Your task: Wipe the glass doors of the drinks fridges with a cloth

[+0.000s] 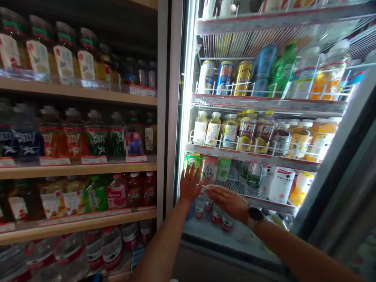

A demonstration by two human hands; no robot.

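Both arms reach into a lit fridge (264, 104) with white wire shelves. My left hand (190, 184) has its fingers spread in front of a green carton (192, 158) at the left end of a lower shelf. Beside it, my right hand (227, 200) reaches leftward, with something white (209, 188) at its fingertips, too blurred to name. A red-and-white carton (209, 169) stands just above the right fingertips. Clear bottles with red labels (216, 214) stand below the hands. A dark watch (255, 214) is on my right wrist.
Left of the fridge, a wooden rack (79, 169) holds rows of bottled drinks. Cans (225, 77) and bottles (246, 129) fill the upper fridge shelves. The fridge's frame edge (169, 102) runs upright beside my left arm, and its door (337, 156) is at the right.
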